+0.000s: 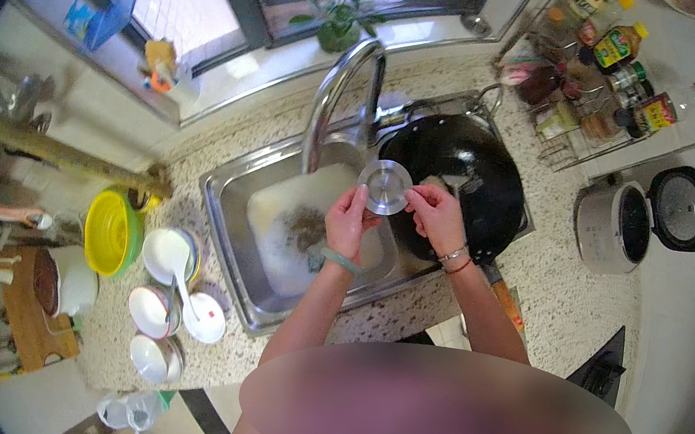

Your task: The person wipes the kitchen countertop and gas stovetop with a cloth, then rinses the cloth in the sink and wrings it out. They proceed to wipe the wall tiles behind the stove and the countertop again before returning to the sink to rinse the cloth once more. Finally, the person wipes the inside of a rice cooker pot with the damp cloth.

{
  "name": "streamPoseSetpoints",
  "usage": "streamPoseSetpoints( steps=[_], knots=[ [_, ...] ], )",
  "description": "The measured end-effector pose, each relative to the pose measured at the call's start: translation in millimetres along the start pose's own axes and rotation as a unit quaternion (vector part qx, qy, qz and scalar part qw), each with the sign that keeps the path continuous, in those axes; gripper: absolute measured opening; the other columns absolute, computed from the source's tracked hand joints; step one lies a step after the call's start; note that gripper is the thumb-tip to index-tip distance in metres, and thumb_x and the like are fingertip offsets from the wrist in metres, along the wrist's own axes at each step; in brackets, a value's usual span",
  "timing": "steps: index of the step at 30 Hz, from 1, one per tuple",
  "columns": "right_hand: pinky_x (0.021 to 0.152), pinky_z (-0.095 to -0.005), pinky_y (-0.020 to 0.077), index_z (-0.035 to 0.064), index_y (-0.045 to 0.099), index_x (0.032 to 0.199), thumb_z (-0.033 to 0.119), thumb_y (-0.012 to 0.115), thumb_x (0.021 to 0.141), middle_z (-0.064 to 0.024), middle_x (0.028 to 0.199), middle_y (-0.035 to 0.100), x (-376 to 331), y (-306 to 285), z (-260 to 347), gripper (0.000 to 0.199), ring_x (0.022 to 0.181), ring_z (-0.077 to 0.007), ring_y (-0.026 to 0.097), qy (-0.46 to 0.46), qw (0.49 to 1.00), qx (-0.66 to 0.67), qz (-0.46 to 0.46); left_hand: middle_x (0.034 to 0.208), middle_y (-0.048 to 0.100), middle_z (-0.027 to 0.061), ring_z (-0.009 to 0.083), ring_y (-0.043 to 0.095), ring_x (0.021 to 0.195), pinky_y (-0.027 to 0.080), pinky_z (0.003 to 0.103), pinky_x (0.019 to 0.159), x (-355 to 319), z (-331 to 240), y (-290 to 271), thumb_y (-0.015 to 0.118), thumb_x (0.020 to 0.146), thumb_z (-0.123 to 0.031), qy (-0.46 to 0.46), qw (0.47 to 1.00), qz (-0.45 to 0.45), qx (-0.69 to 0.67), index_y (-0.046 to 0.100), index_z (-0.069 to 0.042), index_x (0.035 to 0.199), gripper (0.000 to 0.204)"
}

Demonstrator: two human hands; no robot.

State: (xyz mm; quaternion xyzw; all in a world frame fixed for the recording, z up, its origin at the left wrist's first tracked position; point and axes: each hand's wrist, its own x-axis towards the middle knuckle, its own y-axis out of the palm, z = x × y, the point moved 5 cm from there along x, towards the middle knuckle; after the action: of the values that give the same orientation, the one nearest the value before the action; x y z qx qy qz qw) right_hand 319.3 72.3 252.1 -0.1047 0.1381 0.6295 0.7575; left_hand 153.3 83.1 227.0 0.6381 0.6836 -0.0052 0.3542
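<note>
Both my hands hold a small round, shiny, silvery or clear piece with a broad rim (pixel 384 199) over the sink, below the tap (pixel 317 128). My left hand (pixel 346 227) grips its left and lower edge between thumb and fingers. At its right edge, my right hand (pixel 440 219) pinches with thumb and forefinger. Beneath them, the steel sink (pixel 226 255) holds cloudy water (pixel 271 220) with a dark patch in it. A large black wok (pixel 437 145) rests on the sink's right side, just beyond my right hand.
Left of the sink stand stacked bowls (pixel 157 254) with a white spoon (pixel 183 274), a small dish (pixel 206 323) and a yellow basin (pixel 101 231). A potted plant (pixel 340 31) is on the sill. Rightward are bottles on a rack (pixel 617 47) and an open rice cooker (pixel 601 230).
</note>
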Motion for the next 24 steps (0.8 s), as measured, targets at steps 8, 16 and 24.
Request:
streamPoseSetpoints(
  steps=[8, 16, 24],
  knots=[
    [0.039, -0.0224, 0.043, 0.0016, 0.063, 0.083, 0.022, 0.065, 0.088, -0.0045, 0.069, 0.064, 36, -72, 93, 0.021, 0.046, -0.0088, 0.054, -0.051, 0.997, 0.057, -0.033, 0.091, 0.065, 0.0013, 0.0103, 0.062, 0.077, 0.052, 0.026, 0.068, 37, -40, 134, 0.054, 0.096, -0.029, 0.03, 0.991, 0.113, -0.065, 0.059, -0.006, 0.11, 0.028],
    [0.037, -0.0237, 0.043, 0.0006, 0.061, 0.077, 0.022, 0.068, 0.086, -0.0068, 0.065, 0.063, 149, -123, 186, 0.024, 0.043, -0.0106, 0.054, -0.117, 0.991, 0.005, -0.065, 0.097, 0.063, 0.0013, 0.0084, 0.058, 0.084, 0.052, 0.025, 0.065, 118, -97, 244, 0.052, 0.096, -0.025, 0.146, 0.981, 0.116, -0.056, 0.055, -0.006, 0.128, 0.037],
    [0.039, -0.0251, 0.0466, -0.0036, 0.062, 0.089, 0.019, 0.072, 0.083, -0.0117, 0.073, 0.068, 274, -179, 149, 0.026, 0.048, -0.0107, 0.057, 0.014, 0.999, -0.017, -0.033, 0.093, 0.059, -0.0011, 0.0074, 0.053, 0.067, 0.048, 0.024, 0.056, 233, -46, 273, 0.056, 0.094, -0.02, 0.139, 0.988, 0.069, 0.013, 0.054, -0.009, 0.13, 0.037]
  ],
)
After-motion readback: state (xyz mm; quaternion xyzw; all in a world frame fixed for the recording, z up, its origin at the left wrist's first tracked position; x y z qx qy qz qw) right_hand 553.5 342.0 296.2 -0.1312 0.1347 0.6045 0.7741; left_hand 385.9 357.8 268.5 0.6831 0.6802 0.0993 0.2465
